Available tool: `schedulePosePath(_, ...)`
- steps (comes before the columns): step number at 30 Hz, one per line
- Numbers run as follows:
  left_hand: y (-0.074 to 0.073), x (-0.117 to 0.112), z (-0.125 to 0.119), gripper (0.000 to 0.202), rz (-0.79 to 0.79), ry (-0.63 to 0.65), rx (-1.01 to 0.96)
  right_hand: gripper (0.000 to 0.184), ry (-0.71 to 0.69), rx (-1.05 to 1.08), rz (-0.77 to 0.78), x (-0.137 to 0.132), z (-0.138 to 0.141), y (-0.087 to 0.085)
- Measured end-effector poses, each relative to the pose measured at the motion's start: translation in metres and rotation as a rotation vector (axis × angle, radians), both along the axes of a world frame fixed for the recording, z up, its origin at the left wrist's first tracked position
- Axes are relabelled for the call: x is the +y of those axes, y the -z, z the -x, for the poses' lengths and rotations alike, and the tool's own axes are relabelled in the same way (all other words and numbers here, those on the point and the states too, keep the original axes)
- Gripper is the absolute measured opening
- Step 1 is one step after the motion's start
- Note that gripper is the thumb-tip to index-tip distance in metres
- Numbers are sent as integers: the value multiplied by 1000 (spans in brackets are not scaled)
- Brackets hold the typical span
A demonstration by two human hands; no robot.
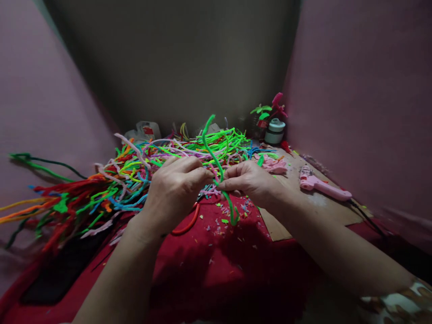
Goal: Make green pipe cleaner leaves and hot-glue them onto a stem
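A bright green pipe cleaner runs upright between my two hands, its lower end bent into a hook below them. My right hand pinches it near its middle between thumb and fingertips. Closed fingers of my left hand meet the same spot from the other side, close to the right fingertips. The exact grip of the left fingers is partly hidden. Just under the hands lie scissors with a red handle, their blades partly covered by my left hand.
Loose multicoloured pipe cleaners form a big pile at left and behind. A pink glue gun rests on cardboard at right. A dark phone-like slab lies front left. Fuzz scraps dot the red cloth. A lidded jar stands behind.
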State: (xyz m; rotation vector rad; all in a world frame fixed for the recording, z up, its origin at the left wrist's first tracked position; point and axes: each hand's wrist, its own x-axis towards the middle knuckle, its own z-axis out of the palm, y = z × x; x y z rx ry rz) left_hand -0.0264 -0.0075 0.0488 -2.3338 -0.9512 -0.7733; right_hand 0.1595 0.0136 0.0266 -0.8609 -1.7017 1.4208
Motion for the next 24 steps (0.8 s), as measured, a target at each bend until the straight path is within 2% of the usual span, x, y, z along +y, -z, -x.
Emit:
schedulePosePath(7,-15,0,13,16,151,83,-56,26,-159,-2,110,1,-1,-6)
schedulePosePath(12,-21,-4,18,15,370,151,-268,22,-189,31,207,-1,-4,-10)
schedulePosePath(15,-20,0,23,7,389,92,-537,21,-134,59,204,-2,-4,-13)
schedulePosePath(17,-17,7,26,2,314,23,-836,21,-100,77,195,-2,-3,-14)
schedulePosePath(19,-14,15,27,7,305,21,-1205,21,-74,100,183,-2,-2,-14)
schedulePosePath(20,-12,19,27,8,366,55,-1391,22,-67,112,171,-2,-2,-13)
schedulePosePath(22,-10,23,24,10,668,130,-1612,22,-52,141,148,-2,-1,-11)
schedulePosePath(24,-7,23,19,18,1010,185,-1577,24,-34,170,134,-2,0,-9)
